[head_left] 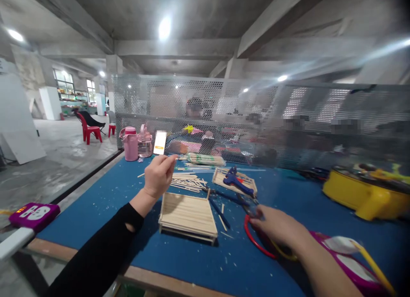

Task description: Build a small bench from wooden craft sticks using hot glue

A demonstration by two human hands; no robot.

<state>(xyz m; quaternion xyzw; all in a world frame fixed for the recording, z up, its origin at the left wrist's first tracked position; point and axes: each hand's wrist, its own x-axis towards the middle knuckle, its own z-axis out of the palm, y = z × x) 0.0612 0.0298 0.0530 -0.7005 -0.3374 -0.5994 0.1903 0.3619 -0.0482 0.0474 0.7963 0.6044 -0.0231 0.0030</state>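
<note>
My left hand [159, 174] is raised above the left back corner of a small wooden-stick tray [188, 215], its fingers pressed together; whatever may be between them is too small to make out. On the right, my right hand [272, 224] is low over the table beside red-handled scissors [256, 241]; its fingertips are blurred and partly hidden. Blue-handled pliers [221, 209] lie between the tray and the scissors. A blue glue gun [237, 181] rests on a second stick frame [219, 176] farther back. Loose sticks [187, 181] are piled behind the tray.
A pink flask [130, 144] and a phone [159, 142] stand at the back left. A yellow container [361, 194] is at the right. Purple power strips [34, 216] sit at both sides. A perforated metal screen [262, 139] borders the back.
</note>
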